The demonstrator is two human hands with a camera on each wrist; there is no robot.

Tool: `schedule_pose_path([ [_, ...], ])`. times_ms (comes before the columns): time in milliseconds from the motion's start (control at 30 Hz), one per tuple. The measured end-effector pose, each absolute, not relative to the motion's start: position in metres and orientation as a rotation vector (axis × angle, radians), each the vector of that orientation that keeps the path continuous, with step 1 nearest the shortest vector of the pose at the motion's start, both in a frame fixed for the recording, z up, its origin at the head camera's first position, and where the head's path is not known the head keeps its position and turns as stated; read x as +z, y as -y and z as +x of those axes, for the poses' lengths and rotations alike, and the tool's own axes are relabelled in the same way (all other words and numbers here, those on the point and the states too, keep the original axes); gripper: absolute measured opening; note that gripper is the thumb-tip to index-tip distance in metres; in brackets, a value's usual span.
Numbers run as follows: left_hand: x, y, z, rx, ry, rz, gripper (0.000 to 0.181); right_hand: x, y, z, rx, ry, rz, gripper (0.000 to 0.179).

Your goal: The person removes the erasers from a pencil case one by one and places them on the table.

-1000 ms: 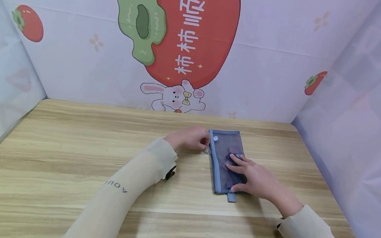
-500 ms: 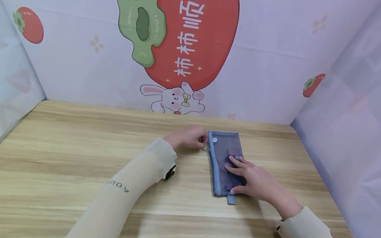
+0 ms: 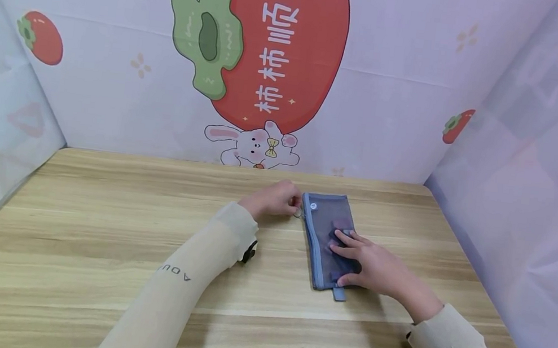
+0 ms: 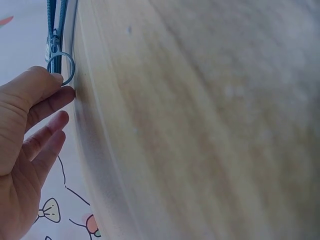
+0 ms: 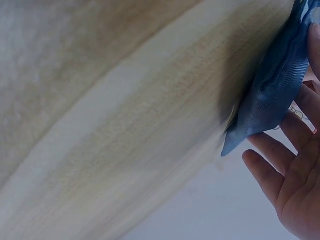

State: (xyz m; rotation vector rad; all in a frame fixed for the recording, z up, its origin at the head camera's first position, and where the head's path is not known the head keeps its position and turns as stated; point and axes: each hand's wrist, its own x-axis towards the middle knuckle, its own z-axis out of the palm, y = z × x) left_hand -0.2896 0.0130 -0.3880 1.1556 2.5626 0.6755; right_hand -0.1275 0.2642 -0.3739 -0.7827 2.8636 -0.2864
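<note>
A blue-grey mesh zip pouch [image 3: 329, 207] lies lengthwise on the table, its zipper [image 3: 314, 240] along the left side. My left hand [image 3: 276, 199] pinches the ring-shaped zipper pull [image 4: 73, 67] between thumb and index finger, near the pouch's far end. In the left wrist view, the zipper's two strips spread apart beyond the slider [image 4: 55, 41], and the other fingers are loosely bent. My right hand [image 3: 376, 266] rests on the pouch's near right part with fingers spread. Dark shapes show through the mesh beside those fingers; what they are is unclear.
The wooden table [image 3: 125, 226] reaches back to a printed wall sheet [image 3: 392, 118] with persimmon and rabbit drawings. More sheets stand at the left and right sides. A fabric tab [image 3: 339, 295] sticks out from the pouch's near edge.
My left hand has drawn the zipper pull slightly leftward, and the pouch's far end has shifted a little with it. My right hand stays in place on the pouch.
</note>
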Motion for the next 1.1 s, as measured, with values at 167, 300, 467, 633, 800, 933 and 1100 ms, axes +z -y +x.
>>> schedule_pose_path([
  [167, -0.391, -0.013, -0.292, 0.695, -2.57, 1.158, 0.012, -0.375, -0.264, -0.127, -0.289, -2.868, -0.785, 0.072],
  [300, -0.391, -0.013, -0.293, 0.721, -2.583, 1.122, 0.011, -0.377, -0.266, -0.126, -0.308, -2.876, -0.798, 0.071],
  [467, -0.39, -0.012, -0.295, 0.768, -2.599, 1.098, 0.011, -0.376, -0.266, -0.126, -0.298, -2.875, -0.803, 0.07],
  [633, -0.39, -0.008, -0.298, 0.827, -2.61, 1.053, 0.01, -0.374, -0.266, -0.127, -0.29, -2.866, -0.814, 0.07],
  [800, -0.39, -0.007, -0.301, 0.82, -2.614, 1.044, 0.01, -0.372, -0.267, -0.127, -0.302, -2.854, -0.817, 0.071],
  [933, -0.389, -0.004, -0.301, 0.815, -2.653, 1.038, 0.009, -0.372, -0.267, -0.127, -0.315, -2.846, -0.829, 0.071],
  [1100, -0.386, 0.001, -0.299, 0.853, -2.656, 1.025, 0.01, -0.372, -0.267, -0.126, -0.312, -2.849, -0.852, 0.07],
])
